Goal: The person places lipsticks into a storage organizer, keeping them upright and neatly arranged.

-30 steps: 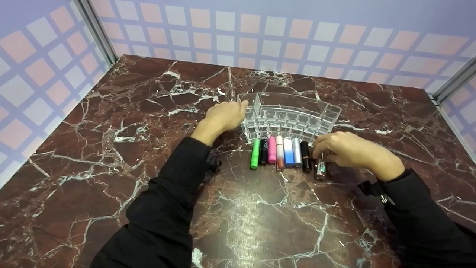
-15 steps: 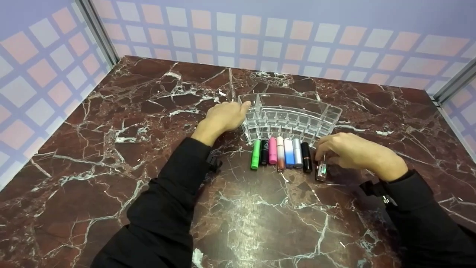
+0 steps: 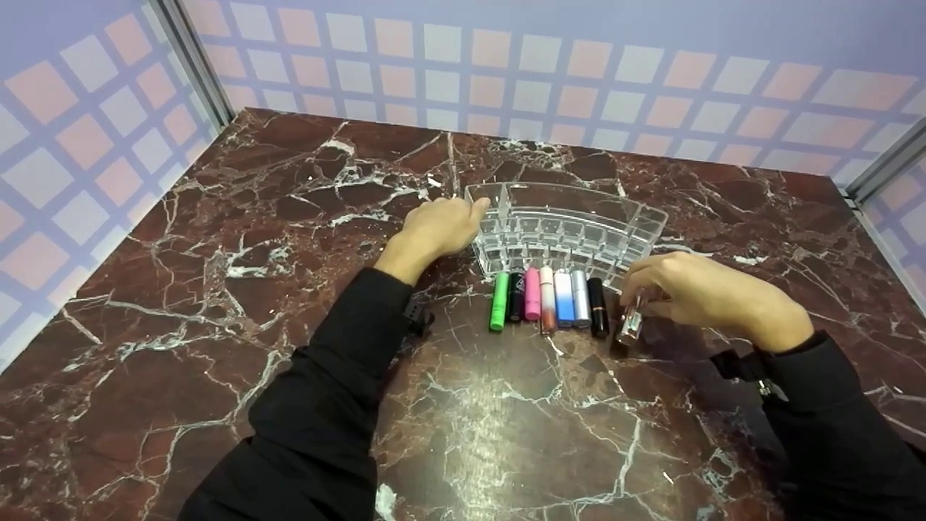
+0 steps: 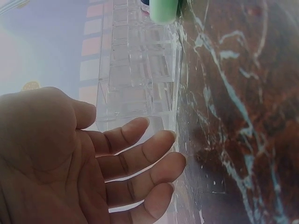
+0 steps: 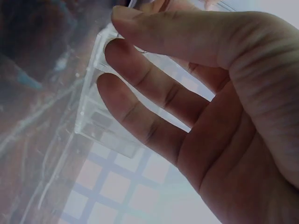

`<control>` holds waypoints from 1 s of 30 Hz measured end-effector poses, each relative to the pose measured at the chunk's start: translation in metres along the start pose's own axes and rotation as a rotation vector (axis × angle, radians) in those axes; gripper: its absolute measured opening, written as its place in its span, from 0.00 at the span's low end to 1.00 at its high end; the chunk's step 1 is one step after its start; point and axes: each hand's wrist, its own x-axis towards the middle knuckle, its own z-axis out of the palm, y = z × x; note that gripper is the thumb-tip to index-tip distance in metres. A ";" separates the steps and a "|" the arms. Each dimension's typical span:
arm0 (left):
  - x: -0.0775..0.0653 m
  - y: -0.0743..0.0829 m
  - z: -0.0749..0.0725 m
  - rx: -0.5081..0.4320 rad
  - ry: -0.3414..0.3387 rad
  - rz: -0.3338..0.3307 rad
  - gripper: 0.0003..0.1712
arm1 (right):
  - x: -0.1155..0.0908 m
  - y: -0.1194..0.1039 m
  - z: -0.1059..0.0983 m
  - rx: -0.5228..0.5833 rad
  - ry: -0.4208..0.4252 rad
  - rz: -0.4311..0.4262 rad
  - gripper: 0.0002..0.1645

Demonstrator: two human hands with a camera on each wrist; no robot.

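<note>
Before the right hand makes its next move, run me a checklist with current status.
1. Right hand pinching the small, shiny, dark-and-clear tube: ok.
2. That tube's lower end off the reddish-brown marbled table: cannot tell.
3. Tube above a compartment of the curved, clear plastic organizer: not ok, it is in front.
4. Left hand at the organizer's left end: ok.
5. Left hand's contact firm: cannot tell.
6. Held tube apart from the row of seven slim, multicoloured tubes: ok.
</note>
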 end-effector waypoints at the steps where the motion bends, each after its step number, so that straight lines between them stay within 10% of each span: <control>1: 0.000 0.000 0.000 0.001 -0.001 -0.001 0.38 | -0.001 -0.001 -0.002 0.005 0.003 0.013 0.18; 21: -0.010 0.015 -0.013 0.104 0.060 -0.014 0.33 | 0.019 -0.004 -0.048 0.022 0.155 0.178 0.16; 30: -0.029 0.039 -0.025 0.131 0.156 0.084 0.36 | 0.022 -0.010 -0.050 -0.069 0.295 0.268 0.17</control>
